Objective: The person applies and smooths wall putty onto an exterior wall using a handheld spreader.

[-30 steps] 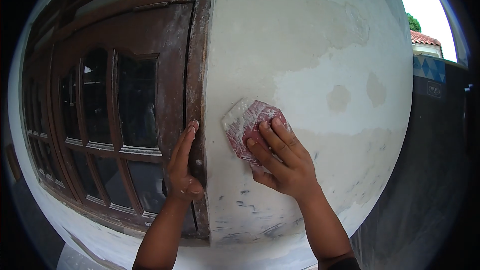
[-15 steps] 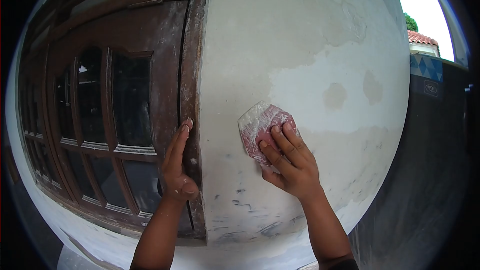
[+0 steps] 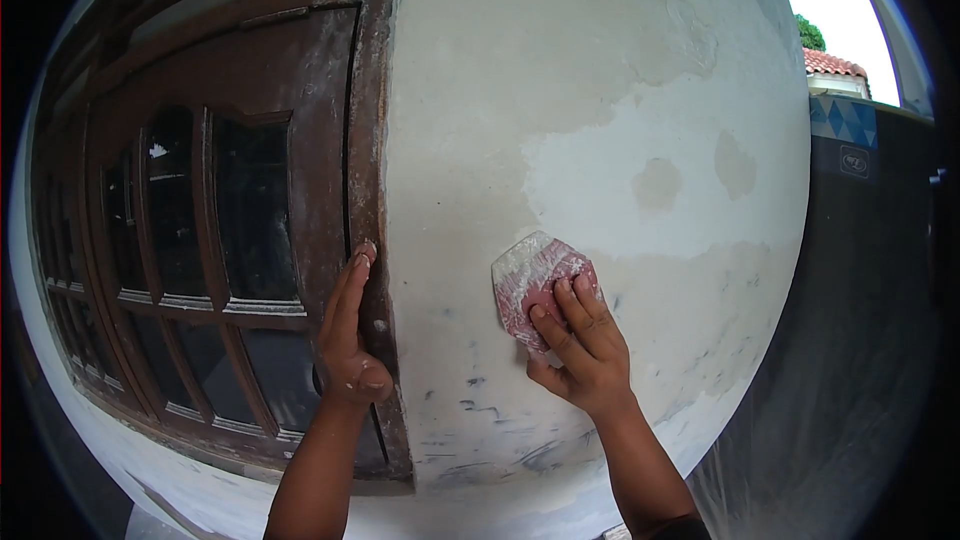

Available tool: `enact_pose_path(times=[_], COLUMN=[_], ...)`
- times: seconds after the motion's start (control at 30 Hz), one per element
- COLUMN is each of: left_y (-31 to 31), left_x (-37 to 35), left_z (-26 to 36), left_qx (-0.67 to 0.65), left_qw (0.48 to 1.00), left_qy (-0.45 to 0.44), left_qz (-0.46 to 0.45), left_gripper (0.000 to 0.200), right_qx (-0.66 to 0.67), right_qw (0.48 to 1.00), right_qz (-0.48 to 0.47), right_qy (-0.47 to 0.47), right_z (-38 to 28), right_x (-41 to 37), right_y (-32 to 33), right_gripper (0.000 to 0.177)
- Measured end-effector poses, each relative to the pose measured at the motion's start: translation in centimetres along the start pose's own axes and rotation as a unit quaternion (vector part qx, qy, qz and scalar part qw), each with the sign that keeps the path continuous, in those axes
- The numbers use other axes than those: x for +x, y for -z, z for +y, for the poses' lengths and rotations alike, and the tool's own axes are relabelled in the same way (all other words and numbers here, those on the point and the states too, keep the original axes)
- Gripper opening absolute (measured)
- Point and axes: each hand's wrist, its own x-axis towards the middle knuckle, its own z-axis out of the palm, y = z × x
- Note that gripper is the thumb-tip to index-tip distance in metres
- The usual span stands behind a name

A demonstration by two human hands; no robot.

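Currently, head view: the right hand holds a reddish plate near the middle of the wall, right of the door frame. Fingers are spread over the plate's near face, thumb by its lower edge; the spread presumably evens the pressure. The plate looks laid flat against the wall; its underside is hidden, so full contact cannot be confirmed. The left hand is empty, fingers extended and close together, set along the frame, probably as a brace.

Materials: plate thin, angular, many-sided, seemingly stiff, streaked with pale paste, thickest at the far left corner. Wall matte, with beige patches of irregular outline on white; two small roundish patches to the right, dark scuffs low down. Frame brown wood, worn, white-flecked. Door also wooden, with dark glass panes, some arched at the top. Pale specks on the left fingertips.
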Motion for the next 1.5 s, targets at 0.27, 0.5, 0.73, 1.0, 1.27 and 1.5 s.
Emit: enact_pose_path(times=[0.27, 0.5, 0.73, 1.0, 1.27, 1.5], left_y=[0.1, -0.1, -0.1, 0.1, -0.1, 0.0], left_x=[-0.1, 0.0, -0.2, 0.0, -0.2, -0.1], left_z=[0.0, 0.0, -0.1, 0.4, -0.1, 0.2], left_qx=[0.014, 0.004, -0.001, -0.007, -0.009, 0.010], left_qw=[1.000, 1.000, 1.000, 1.000, 1.000, 1.000], left_qy=[-0.003, 0.001, 0.004, 0.024, 0.005, 0.009], left_qz=[-0.008, 0.000, 0.003, -0.004, -0.003, -0.005], left_gripper=[0.113, 0.114, 0.113, 0.112, 0.114, 0.114], right_qx=[0.015, 0.005, 0.025, 0.015, 0.027, -0.002], right_qw=[0.999, 0.996, 0.999, 0.995, 0.999, 1.000], right_qz=[0.025, -0.045, -0.003, -0.045, 0.010, 0.000], right_qy=[0.023, 0.074, 0.048, 0.088, 0.029, 0.016], right_z=[-0.6, 0.1, -0.3, -0.1, -0.4, -0.3], right_x=[3.7, 2.3, 4.2, 5.0, 3.3, 1.2], right_y=[-0.8, -0.7, -0.1, -0.5, 0.0, -0.6], right_gripper=[0.042, 0.048, 0.045, 0.042, 0.043, 0.044])
